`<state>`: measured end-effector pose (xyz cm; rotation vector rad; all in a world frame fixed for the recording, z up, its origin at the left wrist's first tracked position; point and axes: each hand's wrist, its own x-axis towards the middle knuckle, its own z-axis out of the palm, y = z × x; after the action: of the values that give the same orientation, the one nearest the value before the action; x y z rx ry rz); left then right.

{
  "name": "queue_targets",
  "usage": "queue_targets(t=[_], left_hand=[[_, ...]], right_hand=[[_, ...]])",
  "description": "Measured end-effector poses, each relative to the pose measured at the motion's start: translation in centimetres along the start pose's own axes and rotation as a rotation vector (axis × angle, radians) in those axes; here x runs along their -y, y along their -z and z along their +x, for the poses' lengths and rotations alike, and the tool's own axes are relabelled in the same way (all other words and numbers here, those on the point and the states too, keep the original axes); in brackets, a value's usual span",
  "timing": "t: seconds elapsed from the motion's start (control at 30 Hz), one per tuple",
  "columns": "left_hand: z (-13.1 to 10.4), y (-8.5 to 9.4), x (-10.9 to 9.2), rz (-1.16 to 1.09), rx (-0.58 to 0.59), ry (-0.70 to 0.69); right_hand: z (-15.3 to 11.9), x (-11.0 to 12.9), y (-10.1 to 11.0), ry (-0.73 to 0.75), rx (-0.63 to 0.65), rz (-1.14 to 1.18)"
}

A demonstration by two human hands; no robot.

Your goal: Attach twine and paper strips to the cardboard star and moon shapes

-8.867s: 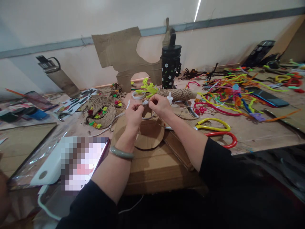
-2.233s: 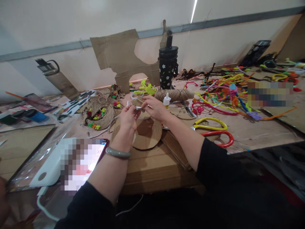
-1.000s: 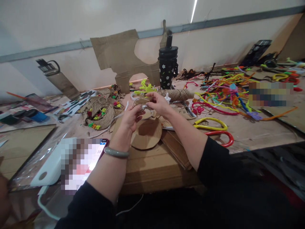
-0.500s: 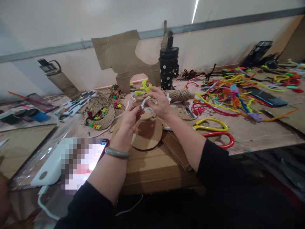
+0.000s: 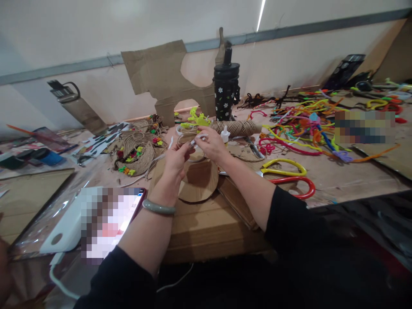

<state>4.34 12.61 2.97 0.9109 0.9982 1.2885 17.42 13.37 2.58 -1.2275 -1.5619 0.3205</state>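
Observation:
My left hand (image 5: 176, 159) is closed, its thumb and fingers pinching a narrow white strip (image 5: 198, 137) beside a thin ring (image 5: 184, 134). From the other side my right hand (image 5: 211, 145) pinches the same strip, close to the left fingertips. Whether the strip goes around the ring, I cannot tell; the fingers cover part of both. Below the hands a round cardboard disc (image 5: 200, 189) lies on a larger cardboard piece (image 5: 206, 221). Just behind the right hand stand a small white-tipped bottle (image 5: 225, 134) and a roll of twine (image 5: 240, 128).
Scissors with yellow and red handles (image 5: 286, 167) lie right of my forearm. Colourful pipe cleaners (image 5: 309, 124) spread over the right side. Coiled twine pieces (image 5: 131, 150), a lit phone (image 5: 112, 227) and a white power bank (image 5: 66, 231) are leftward. A black flowered bottle (image 5: 224, 92) stands behind.
My right hand has lowered slightly and closed in on the left fingertips, with the strip now shorter between them. The small white-tipped bottle shows more behind it.

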Motion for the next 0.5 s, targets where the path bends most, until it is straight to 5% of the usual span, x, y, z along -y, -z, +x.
queue_targets(t=[0.5], left_hand=[[-0.2,-0.4,-0.2,-0.044,-0.04,0.028]], right_hand=[[-0.2,-0.5,-1.1,-0.27,0.036,0.393]])
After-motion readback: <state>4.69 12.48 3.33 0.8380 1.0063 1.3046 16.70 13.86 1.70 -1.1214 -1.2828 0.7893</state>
